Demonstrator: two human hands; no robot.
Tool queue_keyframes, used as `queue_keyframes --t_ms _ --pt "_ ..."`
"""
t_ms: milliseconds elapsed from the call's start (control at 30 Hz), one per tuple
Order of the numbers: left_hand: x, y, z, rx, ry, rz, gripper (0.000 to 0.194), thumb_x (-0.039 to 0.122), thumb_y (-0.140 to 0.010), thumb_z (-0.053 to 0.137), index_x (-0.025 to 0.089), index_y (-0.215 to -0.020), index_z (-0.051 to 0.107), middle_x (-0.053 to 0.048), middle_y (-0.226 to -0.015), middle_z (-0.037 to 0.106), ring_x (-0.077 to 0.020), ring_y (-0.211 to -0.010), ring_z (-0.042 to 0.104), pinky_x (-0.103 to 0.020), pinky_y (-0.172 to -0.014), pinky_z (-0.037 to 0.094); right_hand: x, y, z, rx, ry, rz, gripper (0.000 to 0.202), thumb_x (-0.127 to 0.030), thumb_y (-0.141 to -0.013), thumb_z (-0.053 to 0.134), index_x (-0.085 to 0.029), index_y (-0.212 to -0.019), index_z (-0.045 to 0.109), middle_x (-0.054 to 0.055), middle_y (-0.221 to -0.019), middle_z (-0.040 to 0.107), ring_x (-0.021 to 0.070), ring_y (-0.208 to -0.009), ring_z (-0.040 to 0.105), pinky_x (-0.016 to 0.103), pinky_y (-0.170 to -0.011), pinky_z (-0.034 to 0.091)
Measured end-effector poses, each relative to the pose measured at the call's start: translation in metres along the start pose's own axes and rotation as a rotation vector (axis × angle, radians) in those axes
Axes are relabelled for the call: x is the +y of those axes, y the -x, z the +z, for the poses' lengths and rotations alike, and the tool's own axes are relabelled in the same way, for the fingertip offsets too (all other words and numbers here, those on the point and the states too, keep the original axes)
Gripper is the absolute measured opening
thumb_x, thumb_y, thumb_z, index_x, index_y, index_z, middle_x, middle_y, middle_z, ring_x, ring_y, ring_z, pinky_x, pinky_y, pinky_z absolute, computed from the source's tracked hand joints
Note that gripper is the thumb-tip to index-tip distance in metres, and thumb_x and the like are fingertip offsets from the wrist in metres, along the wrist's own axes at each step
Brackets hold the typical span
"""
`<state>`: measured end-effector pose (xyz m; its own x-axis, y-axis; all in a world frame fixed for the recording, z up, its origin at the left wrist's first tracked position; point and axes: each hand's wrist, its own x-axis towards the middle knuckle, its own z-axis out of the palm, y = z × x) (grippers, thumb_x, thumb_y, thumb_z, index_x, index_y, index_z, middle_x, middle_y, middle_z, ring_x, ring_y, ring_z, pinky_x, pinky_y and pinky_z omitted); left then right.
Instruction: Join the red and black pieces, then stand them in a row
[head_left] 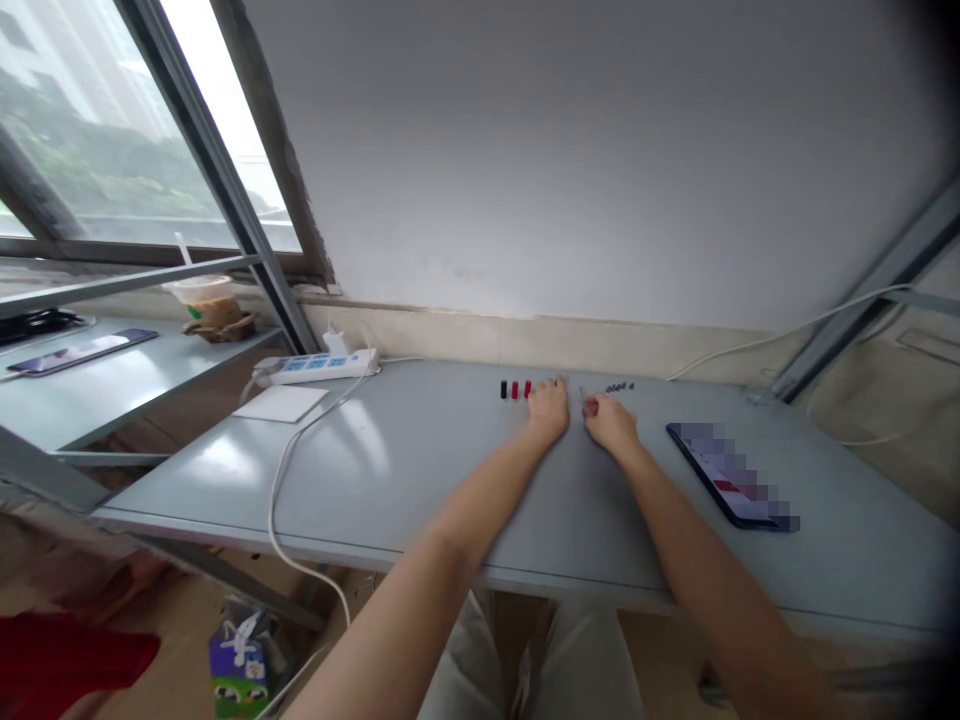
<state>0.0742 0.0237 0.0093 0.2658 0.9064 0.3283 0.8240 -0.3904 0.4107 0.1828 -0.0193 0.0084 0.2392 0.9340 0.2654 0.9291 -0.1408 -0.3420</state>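
My left hand (pixel 550 406) rests on the grey desk with its fingers curled down and close together; what they hold, if anything, is hidden. Just left of it, a red cylinder (pixel 528 388), a second red cylinder (pixel 515 390) and a black cylinder (pixel 504 389) stand in a row. My right hand (pixel 611 424) is closed in a pinch, a short way to the right. A small, thin, pale piece (pixel 582 393) shows at its fingertips, too small to name. Beyond the right hand, several tiny dark pieces (pixel 616 387) lie in a line.
A phone (pixel 724 475) lies right of my right forearm. At the desk's left back are a power strip (pixel 322 366) and a flat white pad (pixel 281 403). A white cable (pixel 281 475) crosses the front edge. A drink cup (pixel 214 300) stands on the side shelf.
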Motion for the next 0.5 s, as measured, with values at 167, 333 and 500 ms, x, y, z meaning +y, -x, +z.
queue_keyframes --t_ms 167,333,500 --pt "0.002 -0.002 -0.009 -0.059 -0.186 0.089 0.034 0.007 -0.085 0.029 0.007 -0.109 0.054 -0.021 -0.098 0.060 -0.0269 -0.096 0.057 -0.037 -0.079 0.043 -0.002 0.000 -0.001 0.000 0.006 0.006 0.021 -0.023 -0.079 0.047 -0.019 -0.094 0.061 0.010 -0.096 0.065 0.0228 -0.092 0.058 0.033 -0.075 0.038" --pt "0.006 0.012 -0.021 -0.100 -0.164 0.046 0.031 0.008 -0.085 0.032 0.011 -0.109 0.052 -0.016 -0.097 0.063 -0.0225 -0.091 0.060 -0.032 -0.075 0.045 -0.002 0.002 -0.003 -0.018 0.038 0.035 0.023 -0.026 -0.080 0.047 -0.019 -0.097 0.062 0.009 -0.098 0.065 0.0232 -0.094 0.057 0.034 -0.076 0.038" --pt "-0.011 0.034 -0.033 -0.012 0.008 -0.016 0.024 0.017 -0.083 0.040 0.014 -0.102 0.055 -0.014 -0.091 0.064 -0.0221 -0.085 0.060 -0.032 -0.074 0.044 -0.003 0.002 -0.001 0.008 0.031 0.018 0.023 -0.026 -0.079 0.049 -0.020 -0.096 0.064 0.008 -0.098 0.066 0.0230 -0.093 0.058 0.034 -0.077 0.037"
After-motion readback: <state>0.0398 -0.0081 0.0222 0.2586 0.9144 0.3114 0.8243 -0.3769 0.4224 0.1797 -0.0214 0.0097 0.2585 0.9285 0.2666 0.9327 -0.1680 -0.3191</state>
